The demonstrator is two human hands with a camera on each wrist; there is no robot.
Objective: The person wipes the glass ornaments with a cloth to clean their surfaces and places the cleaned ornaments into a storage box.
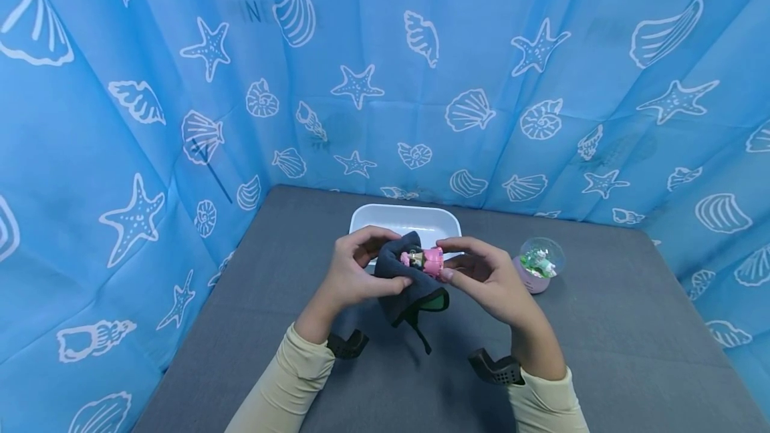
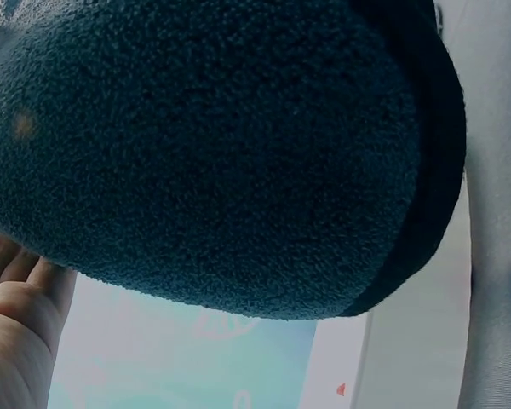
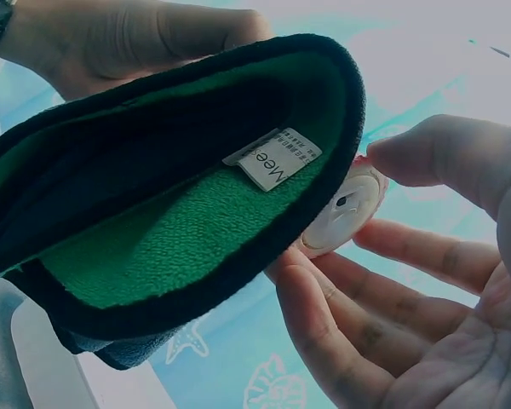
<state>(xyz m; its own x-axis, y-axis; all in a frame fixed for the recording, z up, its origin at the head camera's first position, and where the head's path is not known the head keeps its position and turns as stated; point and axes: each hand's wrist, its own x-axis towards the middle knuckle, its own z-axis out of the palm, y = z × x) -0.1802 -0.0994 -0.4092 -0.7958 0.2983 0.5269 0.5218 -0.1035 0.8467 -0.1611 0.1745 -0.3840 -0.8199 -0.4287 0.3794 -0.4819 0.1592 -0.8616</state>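
A dark blue terry-cloth mitt [image 1: 388,303] with a green lining is held in my left hand [image 1: 355,272], thumb on its near side and fingers behind. In the right wrist view its open end shows a white label [image 3: 279,158]. My right hand [image 1: 496,282] pinches a small pink figurine [image 1: 433,261] between thumb and fingers, right against the mitt. The figurine lies sideways, its dark-haired head toward my left hand. Its pale round base [image 3: 345,213] faces the right wrist camera. In the left wrist view the mitt [image 2: 213,162] hides most of the work.
Behind my hands a white tray [image 1: 450,216] sits on the grey tabletop [image 1: 289,239], partly covered by them. To the right stands a snow globe [image 1: 535,264] with a pink base. A blue curtain [image 1: 385,132] with white shell prints hangs behind and at both sides.
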